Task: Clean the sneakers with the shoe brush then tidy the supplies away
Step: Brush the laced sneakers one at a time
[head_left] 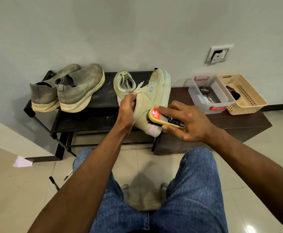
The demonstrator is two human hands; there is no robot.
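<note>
Nearest the camera are the person's knees in blue jeans (196, 190), with both bare forearms reaching forward over them and the pale tiled floor (145, 165) between. A pen (68, 175) and a dark marker (54, 183) lie on the tiles to the left, near a scrap of white paper (22, 161).

The right hand (186, 122) comes in from the right, palm down, and grips the shoe brush (165, 118) from above: the index finger lies stretched along its top toward the red end, the thumb is curled under the near edge. The brush has a yellow body and a red and black label, and it is pressed against the side of the held sneaker near the heel.

The left hand (127, 106) grips the held sneaker (151, 101) at its collar, fingers curled into the opening, wrist bent. This sneaker is pale green, tilted with the toe up toward the wall and the ribbed sole facing right; its heel hangs at the edge between the black shoe rack (103, 98) and the dark brown bench (238, 121).

Its mate (124, 83) sits on the rack just behind the left hand, laces loose. Further left on the rack stands a pair of dusty grey knit sneakers (66, 91) with cream soles, heels toward the camera.

On the bench at the right stands a clear plastic box (209, 94) with red handles, holding a black polish tin (204, 90). A beige perforated basket (243, 93) touches its right side. A wall socket (218, 53) sits above them.
</note>
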